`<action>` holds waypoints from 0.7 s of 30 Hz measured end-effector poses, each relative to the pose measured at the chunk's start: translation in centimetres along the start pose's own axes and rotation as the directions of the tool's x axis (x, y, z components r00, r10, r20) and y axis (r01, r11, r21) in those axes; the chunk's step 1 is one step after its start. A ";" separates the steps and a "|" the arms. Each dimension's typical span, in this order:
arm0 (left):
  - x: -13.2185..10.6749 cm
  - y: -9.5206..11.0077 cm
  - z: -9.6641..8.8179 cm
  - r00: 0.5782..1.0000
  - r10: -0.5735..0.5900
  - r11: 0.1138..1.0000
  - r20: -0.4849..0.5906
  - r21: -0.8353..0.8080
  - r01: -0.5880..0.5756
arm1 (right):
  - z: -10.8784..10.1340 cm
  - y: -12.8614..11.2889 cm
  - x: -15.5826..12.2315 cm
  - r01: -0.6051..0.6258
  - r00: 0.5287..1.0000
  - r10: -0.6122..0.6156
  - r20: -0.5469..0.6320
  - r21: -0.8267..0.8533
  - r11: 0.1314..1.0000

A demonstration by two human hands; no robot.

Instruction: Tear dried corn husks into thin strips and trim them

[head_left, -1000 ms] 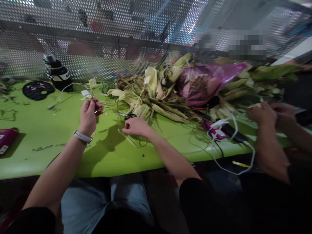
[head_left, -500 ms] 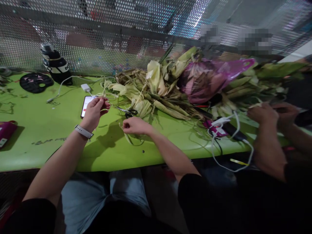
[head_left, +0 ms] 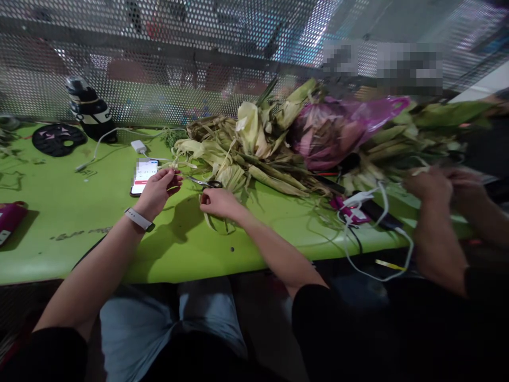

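My left hand (head_left: 157,190), a watch on its wrist, is raised over the lower part of a lit phone (head_left: 149,173). Its thumb and fingertips are pinched together; whatever they hold is too small to make out. To its right, my right hand (head_left: 220,202) is closed on a thin strip of corn husk (head_left: 209,223), whose loose end curls down over the table. Just behind my right hand lie scissors (head_left: 212,184) with black handles. A large heap of dry corn husks (head_left: 274,172) spreads beyond both hands.
On the green table (head_left: 99,260) stand a dark bottle (head_left: 91,111), a black palette-shaped piece (head_left: 58,139) and a white charger (head_left: 138,146). A pink plastic bag (head_left: 326,132) rests among the husks. Cables (head_left: 345,239) hang over the front edge. At right, a co-worker's hands (head_left: 431,183) handle husk.
My left hand has shifted slightly right and down, uncovering more of the phone screen. My right hand stays almost in place with the husk strip.
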State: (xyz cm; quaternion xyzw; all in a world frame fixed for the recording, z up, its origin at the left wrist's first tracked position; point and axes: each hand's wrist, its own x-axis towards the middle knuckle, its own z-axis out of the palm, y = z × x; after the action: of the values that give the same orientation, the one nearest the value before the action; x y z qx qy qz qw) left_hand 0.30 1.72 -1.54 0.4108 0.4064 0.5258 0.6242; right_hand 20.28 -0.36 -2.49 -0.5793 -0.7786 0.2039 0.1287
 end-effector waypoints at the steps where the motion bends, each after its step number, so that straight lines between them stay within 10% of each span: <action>1: 0.0 0.1 0.0 1.000 0.001 1.000 -0.004 -0.005 -0.001 | 0.2 0.0 0.1 0.006 1.000 -0.006 -0.004 -0.029 1.000; 8: -0.5 -0.2 0.7 1.000 -0.005 0.999 -0.005 0.048 0.006 | -0.1 1.0 0.9 0.087 0.992 -0.026 -0.121 0.528 0.845; 16: -0.4 -0.4 0.7 1.000 0.006 0.999 -0.006 0.051 -0.006 | 0.8 0.6 0.7 0.083 0.993 -0.084 -0.089 -0.010 0.996; 21: -0.4 -0.9 0.6 1.000 -0.006 0.997 0.016 0.078 0.005 | 1.1 0.7 1.1 0.118 0.983 -0.046 -0.177 0.423 0.898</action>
State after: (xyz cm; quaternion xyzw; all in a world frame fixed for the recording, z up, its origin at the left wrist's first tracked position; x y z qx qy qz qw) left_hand 1.10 1.22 -2.14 0.4378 0.4226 0.5044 0.6126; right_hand 20.07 0.70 -3.88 -0.5175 -0.7249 0.3176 0.3254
